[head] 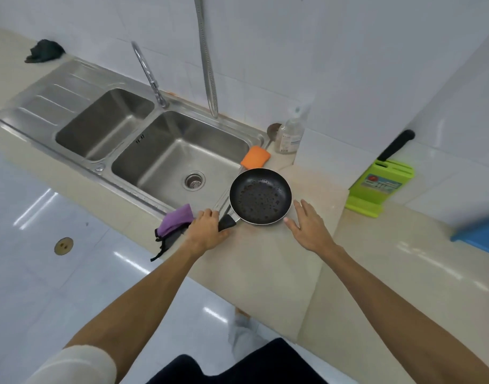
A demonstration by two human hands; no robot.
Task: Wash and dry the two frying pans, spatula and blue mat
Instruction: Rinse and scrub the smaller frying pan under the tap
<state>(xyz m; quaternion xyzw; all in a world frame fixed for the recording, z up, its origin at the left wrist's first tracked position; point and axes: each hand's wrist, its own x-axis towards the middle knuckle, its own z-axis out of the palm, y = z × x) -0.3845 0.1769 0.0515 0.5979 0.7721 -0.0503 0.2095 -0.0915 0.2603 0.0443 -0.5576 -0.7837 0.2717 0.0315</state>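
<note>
A small black frying pan (260, 195) with water drops inside sits on the beige counter just right of the sink. My left hand (207, 230) grips its black handle at the counter's front edge. My right hand (307, 225) hovers open beside the pan's right rim, fingers spread, apparently not touching it. A blue object (480, 235), perhaps the mat, shows at the far right edge. A spatula-like utensil (273, 131) leans by the soap bottle. No second pan is in view.
A steel double sink (179, 151) with tap (149, 73) and hanging hose (208, 65) lies to the left. An orange sponge (255, 157), soap bottle (290, 134), purple-grey cloth (174, 221), green knife block (379, 187) and dark rag (45, 50) are around.
</note>
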